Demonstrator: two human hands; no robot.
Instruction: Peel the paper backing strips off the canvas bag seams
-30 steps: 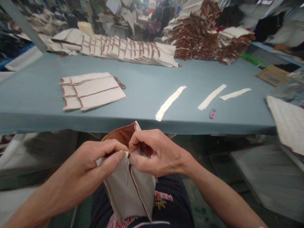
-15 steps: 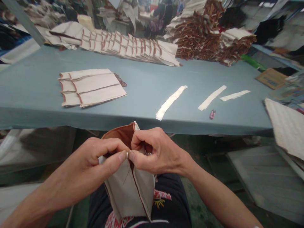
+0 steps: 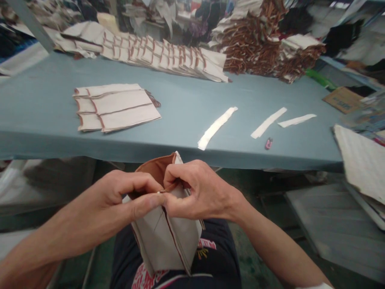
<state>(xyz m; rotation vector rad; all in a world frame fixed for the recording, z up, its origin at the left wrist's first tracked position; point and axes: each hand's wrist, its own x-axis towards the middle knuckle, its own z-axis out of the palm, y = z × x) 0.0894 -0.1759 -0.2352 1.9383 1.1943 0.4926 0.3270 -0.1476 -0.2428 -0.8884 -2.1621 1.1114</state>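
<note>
A cream fabric pouch (image 3: 159,241) with a brown lining and brown-edged seams hangs upright between my hands, over my lap. My left hand (image 3: 126,200) pinches its top rim from the left, thumb outside and fingers partly inside the opening. Close beside it, my right hand (image 3: 195,192) grips the same rim near the middle seam, with the brown lining showing between the fingers. Loose threads dangle from the seam just below the thumbs. Both sets of fingertips nearly touch, and what lies right under them is hidden.
On the blue-covered table (image 3: 180,96) lie several flat cream pieces (image 3: 120,106), paper-like white strips (image 3: 218,127) and a small pink thread snipper (image 3: 268,143). A row of overlapping cream pieces (image 3: 162,56) and a tall brown-and-cream stack (image 3: 255,44) line the back. A cardboard piece (image 3: 343,99) lies at right.
My left thumb has slid a little right along the rim, and more brown lining shows folded between my hands. The pouch has shifted slightly right and up.
</note>
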